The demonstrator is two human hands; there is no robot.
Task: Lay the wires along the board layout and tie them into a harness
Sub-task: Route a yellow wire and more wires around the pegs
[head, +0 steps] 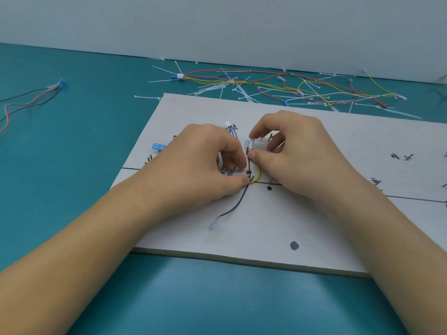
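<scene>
Far left on mat: loose red-black wires [24, 102], not yet laid. On board [314, 226]:
- Left hand [205, 165]: fingers curled, thumb pinning yellow wire [259, 175] at junction pins.
- Right hand [297, 151]: pinches wire's clear terminal [250, 143] between thumb and forefinger.

Step, by my reading: routing yellow wire up branch. Next needs loop seated between pins, kept flat. Tying not begun; cable ties [217, 89] lie beyond board.

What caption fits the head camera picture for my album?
Harness building: left hand and right hand pinch a yellow wire onto the white board.

Bare L hand [203, 170], R hand [300, 151]; prob. short nails [251, 155]
</scene>
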